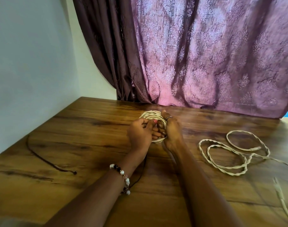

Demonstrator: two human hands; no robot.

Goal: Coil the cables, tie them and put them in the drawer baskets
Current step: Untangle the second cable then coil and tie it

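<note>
A coil of cream twisted cable (150,115) stands between my hands over the middle of the wooden table (90,145). My left hand (140,136) grips the coil's near left side, fingers curled into it. My right hand (171,130) clasps the coil's right side, thumb over the top. A dark thin cord (41,157) lies loose on the table to the left; another stretch of it runs under my left wrist. The rest of the cream cable (228,154) lies in loose loops to the right.
A purple patterned curtain (205,54) hangs behind the table's far edge. A pale wall (25,63) borders the table on the left. A cream cable end (280,194) trails toward the lower right corner.
</note>
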